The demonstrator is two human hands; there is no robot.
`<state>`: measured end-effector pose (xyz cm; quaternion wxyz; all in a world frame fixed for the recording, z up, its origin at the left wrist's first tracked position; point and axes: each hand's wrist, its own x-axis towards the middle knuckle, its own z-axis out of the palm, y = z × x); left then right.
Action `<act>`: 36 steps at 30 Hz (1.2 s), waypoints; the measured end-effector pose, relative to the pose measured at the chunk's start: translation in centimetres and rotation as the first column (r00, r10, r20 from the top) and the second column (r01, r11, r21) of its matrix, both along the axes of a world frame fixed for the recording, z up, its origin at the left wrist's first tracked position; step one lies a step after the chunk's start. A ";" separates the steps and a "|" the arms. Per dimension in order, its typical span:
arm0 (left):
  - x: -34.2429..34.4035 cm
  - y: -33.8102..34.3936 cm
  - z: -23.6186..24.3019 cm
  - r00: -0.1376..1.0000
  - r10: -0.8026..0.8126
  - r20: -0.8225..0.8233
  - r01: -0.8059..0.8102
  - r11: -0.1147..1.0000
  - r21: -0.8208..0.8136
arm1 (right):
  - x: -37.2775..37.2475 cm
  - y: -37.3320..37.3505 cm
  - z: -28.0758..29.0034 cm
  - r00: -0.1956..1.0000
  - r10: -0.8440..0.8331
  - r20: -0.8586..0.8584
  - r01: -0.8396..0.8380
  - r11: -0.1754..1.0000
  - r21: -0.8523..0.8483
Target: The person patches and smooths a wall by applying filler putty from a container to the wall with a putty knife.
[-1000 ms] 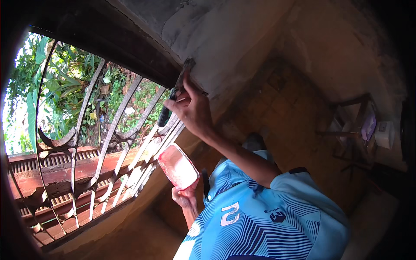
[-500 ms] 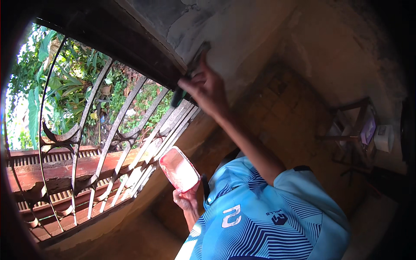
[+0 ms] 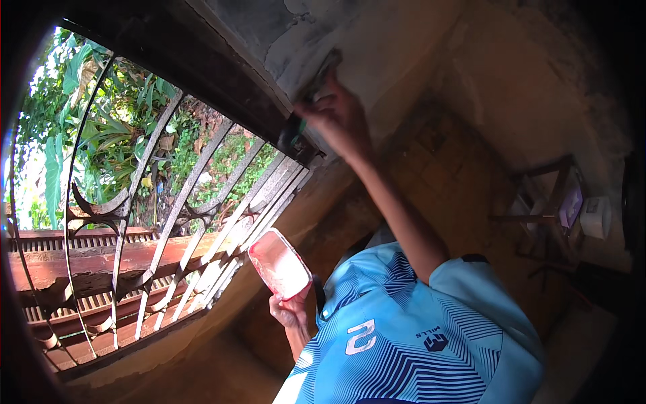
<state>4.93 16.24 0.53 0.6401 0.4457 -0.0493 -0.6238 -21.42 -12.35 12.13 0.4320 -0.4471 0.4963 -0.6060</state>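
The right hand is closed around a dark flat-bladed tool, its forefinger reaching along the blade and the handle's end jutting out beyond the thumb side. The tool is up at the grey wall, beside the dark window frame; blur and shadow hide whether the blade's edge touches the plaster.

The left hand is clamped on the near end of a red-rimmed tub, which sits lower down, between the window grille and the person's blue shirt. Its open side faces up toward the head, and a pale smear coats the inside; how deep that layer goes cannot be told.

The tub looks like thin plastic: probably light, a little springy at the walls, and unlikely to break if knocked. Any wet smear on the rim would make it slippery, so the outer wall and underside of the near end seem the surest hold, with the opening left free.

The tool also looks light, with a stiff handle and perhaps a slightly flexible blade. It is best gripped where handle meets blade, a finger behind the blade to steady it.
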 end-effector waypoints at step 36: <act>-8.8 -8.0 3.7 0.940 -0.335 0.061 0.340 0.933 -0.121 | -13.8 9.9 3.1 0.363 0.907 -0.213 -0.776 0.421 0.469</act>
